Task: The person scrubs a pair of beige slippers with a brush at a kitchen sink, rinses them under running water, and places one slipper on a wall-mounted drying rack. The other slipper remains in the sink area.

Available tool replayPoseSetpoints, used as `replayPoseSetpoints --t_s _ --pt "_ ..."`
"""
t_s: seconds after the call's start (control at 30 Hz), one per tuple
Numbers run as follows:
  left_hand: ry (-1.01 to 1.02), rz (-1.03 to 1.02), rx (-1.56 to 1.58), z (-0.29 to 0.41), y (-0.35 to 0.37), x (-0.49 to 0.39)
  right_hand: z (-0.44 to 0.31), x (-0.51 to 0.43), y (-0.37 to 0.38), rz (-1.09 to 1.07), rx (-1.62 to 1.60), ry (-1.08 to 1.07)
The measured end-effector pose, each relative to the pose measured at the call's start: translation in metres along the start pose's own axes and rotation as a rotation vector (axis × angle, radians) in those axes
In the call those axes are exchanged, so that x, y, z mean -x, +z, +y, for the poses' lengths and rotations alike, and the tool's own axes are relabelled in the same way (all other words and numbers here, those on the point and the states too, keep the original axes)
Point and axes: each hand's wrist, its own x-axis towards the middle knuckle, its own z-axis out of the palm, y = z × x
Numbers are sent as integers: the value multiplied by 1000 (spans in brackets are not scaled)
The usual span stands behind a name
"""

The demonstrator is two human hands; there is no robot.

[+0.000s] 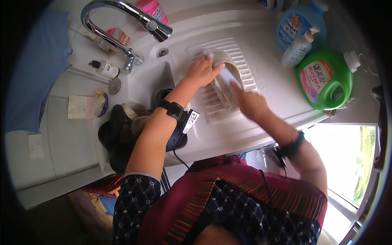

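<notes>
A wet, pale shoe lies tilted on the ribbed washboard moulded into the white sink unit. My left hand grips the shoe at its upper left end, with some white foam by the fingers. My right hand is closed around a pale, light-blue handled thing, probably a brush, which lies against the shoe's opening; its working end is hidden. The right hand is slightly blurred. Several dark and light shoes are piled in and beside the basin, below my left forearm.
A chrome faucet arches over the basin at upper left. A green detergent jug, a pump bottle and a blue softener bottle stand at right. A small pump bottle and a blue cloth are at left.
</notes>
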Motion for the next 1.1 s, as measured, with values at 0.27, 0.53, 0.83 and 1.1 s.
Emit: replayPoseSetpoints --t_s 0.27,0.53,0.83,1.1 --pt "11 88 -43 4 -1 0 6 8 -3 79 97 -11" --pt "-2 3 -121 9 -8 3 -15 -55 4 313 50 103" --pt "-35 -50 -102 17 -10 2 13 -16 31 352 349 -8" --pt "-73 -31 -99 19 -16 6 18 -37 23 131 301 55"
